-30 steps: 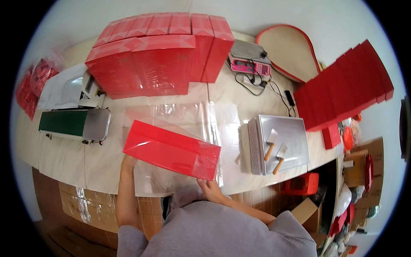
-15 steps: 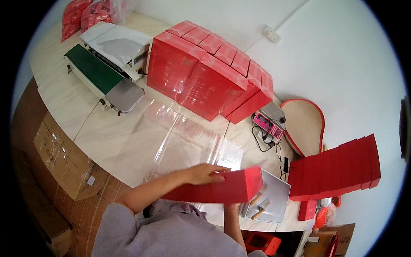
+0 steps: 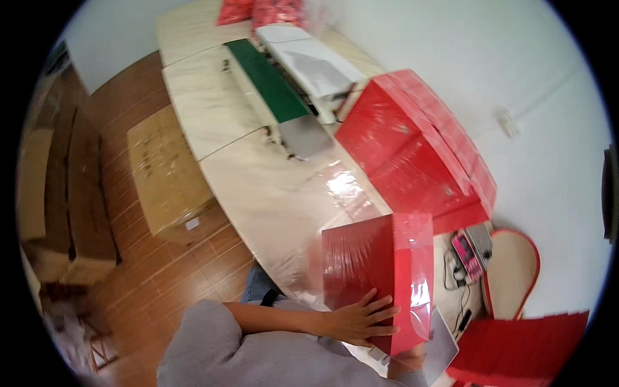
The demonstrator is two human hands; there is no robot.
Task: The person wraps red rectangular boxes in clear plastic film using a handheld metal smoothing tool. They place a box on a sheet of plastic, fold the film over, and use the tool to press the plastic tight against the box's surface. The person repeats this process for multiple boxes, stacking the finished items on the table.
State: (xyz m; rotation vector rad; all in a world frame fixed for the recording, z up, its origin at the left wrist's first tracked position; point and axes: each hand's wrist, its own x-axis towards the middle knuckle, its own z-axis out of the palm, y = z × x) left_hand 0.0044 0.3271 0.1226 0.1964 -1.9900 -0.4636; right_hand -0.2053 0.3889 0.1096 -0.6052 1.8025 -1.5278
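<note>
A large red box [image 3: 361, 258] stands tilted at the near edge of the table. Shiny clear film covers its face and narrow side, and loose clear plastic [image 3: 303, 264] trails off to its left. My left hand [image 3: 364, 320] lies against the lower part of the box, with its fingers stretched and spread over the red surface. Beneath the box's near corner shows part of my right hand [image 3: 412, 357]; its fingers are hidden behind the box. A grey metal plate [image 3: 443, 348] lies partly covered to the right of the box.
Film-wrapped red boxes [image 3: 412, 155] stand at the back right. A machine with a green belt [image 3: 267, 80] is farther back. A pink-framed device [image 3: 467, 255] with cables lies at right, near stacked red boxes [image 3: 516, 348]. A cardboard carton [image 3: 167, 174] sits on the floor at left.
My view has swung to the left. The red box has turned from lying across my front to a steeper tilt, with clear film now over it. My left hand's fingers have spread.
</note>
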